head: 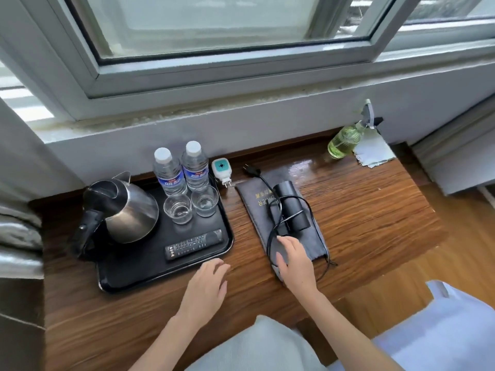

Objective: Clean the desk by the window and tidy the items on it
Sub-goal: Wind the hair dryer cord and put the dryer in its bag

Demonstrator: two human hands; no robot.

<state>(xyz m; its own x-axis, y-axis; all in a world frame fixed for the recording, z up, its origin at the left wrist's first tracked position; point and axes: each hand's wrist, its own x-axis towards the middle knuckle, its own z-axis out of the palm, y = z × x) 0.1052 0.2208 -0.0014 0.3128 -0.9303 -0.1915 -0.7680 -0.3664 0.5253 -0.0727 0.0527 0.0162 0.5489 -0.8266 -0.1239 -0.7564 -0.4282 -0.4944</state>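
Desk (pixel 361 210), dark wood, under the window (pixel 214 36). We note a black tray (pixel 128 274) at its left end, carrying a steel kettle (pixel 128 210), two capped water bottles (pixel 182 170), two empty glasses (pixel 191 207) in front of them, and a remote (pixel 194 244) lying near the tray's front edge.

Just right of the tray, a small white-and-teal plug-in device (pixel 221 171) lies on the wood. Beyond it a grey pouch (pixel 257 207) lies flat with a black hair dryer (pixel 290 207) on top, its cord (pixel 294 218) looped loosely over both (plug end toward the wall).

Far right corner: a spray bottle (pixel 345 140) of green liquid, touching a pale cloth (pixel 373 151).

Left hand (pixel 209 287) hovers with fingers spread and relaxed, holding nothing, just off the tray's front right corner. Right hand (pixel 296 261) rests on the near end of the pouch, fingers fairly straight; whether a finger also catches the cord, we cannot quite tell.
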